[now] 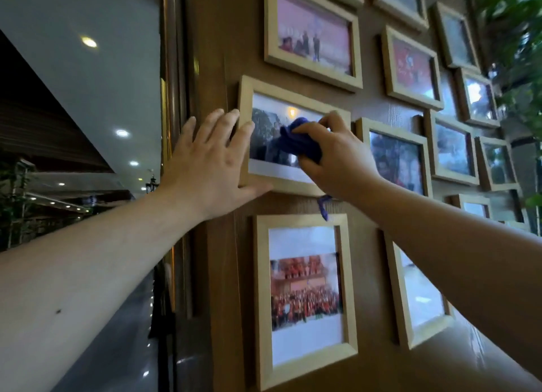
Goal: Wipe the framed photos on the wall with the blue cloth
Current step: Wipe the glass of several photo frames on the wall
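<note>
Two bare forearms are stretched from the near corners toward a brown wood-grain wall (378,110) hung with pale, square-edged wooden frames. Recessed ceiling lights are seen at left. The left hand (205,160) is laid flat and released, fingers spread against the landscape frame (264,183). The right hand (337,160) is clenched on the bunched blue cloth (296,141), pressed to that frame's glossy glass.

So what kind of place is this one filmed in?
Probably a hotel or restaurant lobby, though that is a guess. A wood-panelled wall carries a gallery of framed photos, recessed ceiling lights line a large open hall, and potted greenery stands at right.
</note>
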The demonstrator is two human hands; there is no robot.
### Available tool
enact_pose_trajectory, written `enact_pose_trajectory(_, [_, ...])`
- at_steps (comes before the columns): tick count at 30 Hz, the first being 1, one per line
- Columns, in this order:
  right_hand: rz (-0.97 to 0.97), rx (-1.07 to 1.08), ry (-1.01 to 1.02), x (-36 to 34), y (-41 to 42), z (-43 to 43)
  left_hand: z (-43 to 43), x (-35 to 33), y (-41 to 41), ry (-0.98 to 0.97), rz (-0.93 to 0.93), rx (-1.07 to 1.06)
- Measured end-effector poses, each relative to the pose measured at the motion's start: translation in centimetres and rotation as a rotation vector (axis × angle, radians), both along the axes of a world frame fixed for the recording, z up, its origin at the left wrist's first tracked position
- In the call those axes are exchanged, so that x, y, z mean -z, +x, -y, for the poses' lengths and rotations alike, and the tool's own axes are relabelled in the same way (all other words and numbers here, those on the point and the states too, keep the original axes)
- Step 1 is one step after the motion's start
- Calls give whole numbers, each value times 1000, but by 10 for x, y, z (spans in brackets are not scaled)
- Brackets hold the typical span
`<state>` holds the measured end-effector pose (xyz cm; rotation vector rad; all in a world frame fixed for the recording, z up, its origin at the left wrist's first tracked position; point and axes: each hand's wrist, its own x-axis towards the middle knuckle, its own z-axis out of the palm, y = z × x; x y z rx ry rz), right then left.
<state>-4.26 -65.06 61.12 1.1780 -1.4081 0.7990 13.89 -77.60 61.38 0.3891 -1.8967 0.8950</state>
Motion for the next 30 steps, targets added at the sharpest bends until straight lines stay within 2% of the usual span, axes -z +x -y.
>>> enact_pose_trajectory(5, [-2,-119,-75,-44,19,32,13,-6,-22,143,-41,-2])
enact_pose_trajectory(10, [-120,24,-16,-44,8,52,28,1,-31,45,-94,-49])
enact_pose_trajectory(17, [148,174,-98,-28,-69,20,30,3,-33,40,-90,-3])
enact_pose_trajectory(21, [213,174,-110,-29,-71,19,30,4,-33,39,-95,-1])
enact_pose_trajectory(23, [169,102,-78,-32,-53,26,29,4,-33,41,-96,0])
enact_pose_trajectory(26, [-17,17,33,-30,-15,43,29,4,-32,39,-97,-1])
enact_pose_trajectory(28, [-130,4,95,-26,0,49,29,4,-31,33,-101,1])
enact_pose_trajectory(30, [-161,17,124,-21,-1,46,29,4,-31,33,-100,2])
